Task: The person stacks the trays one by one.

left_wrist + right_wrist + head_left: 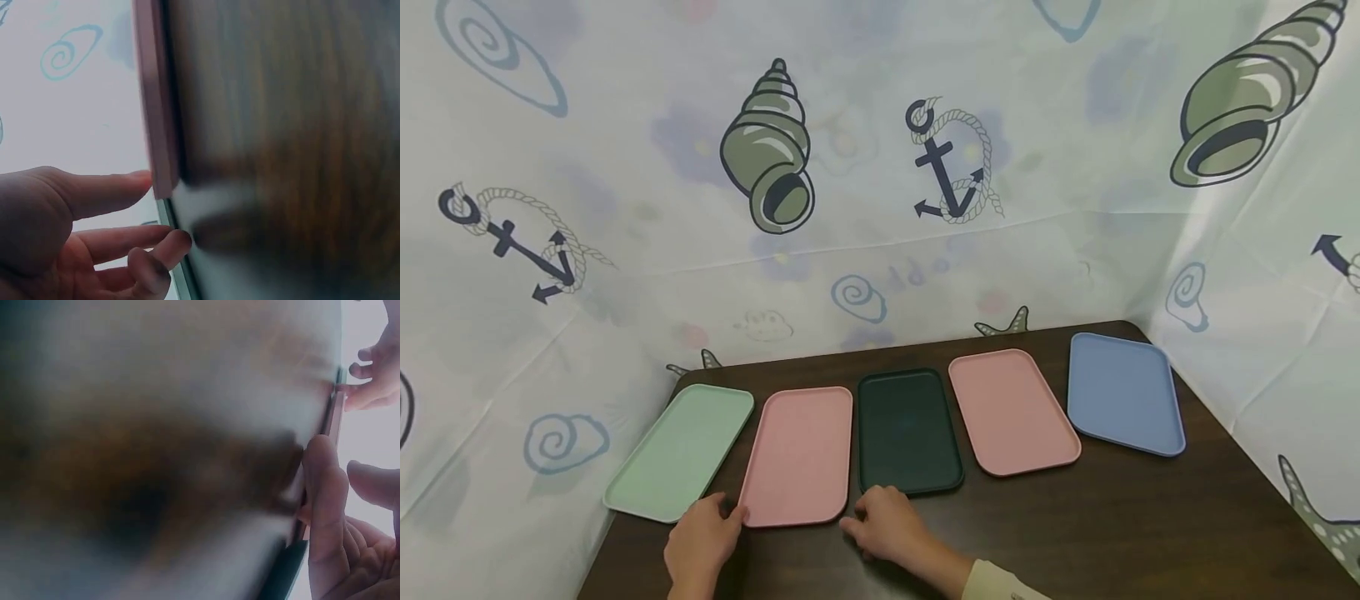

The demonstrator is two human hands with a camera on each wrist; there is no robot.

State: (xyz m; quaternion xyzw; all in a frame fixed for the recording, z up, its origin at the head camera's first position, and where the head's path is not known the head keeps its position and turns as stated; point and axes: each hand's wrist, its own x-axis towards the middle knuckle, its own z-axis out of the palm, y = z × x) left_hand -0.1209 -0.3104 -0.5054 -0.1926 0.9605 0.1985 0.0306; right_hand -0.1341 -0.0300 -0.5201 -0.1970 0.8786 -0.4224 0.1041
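A pink tray [800,457] lies left of the middle in the row on the dark table. At its front left corner is my left hand [702,533]; in the left wrist view the thumb [119,190] meets the tray's edge, while the other fingers bend loosely beside it. My right hand [891,527] is low over the table near the front right corner of that pink tray, fingers bent and thumb apart from them. The dark green tray [908,433] lies just beyond this hand, which overlaps its front edge in the head view.
A light green tray [683,454] lies at the far left, close to the left hand. Further right are a second pink tray [1013,412] and a blue tray [1124,394]. A printed cloth [880,250] hangs around the dark wooden table [1120,517].
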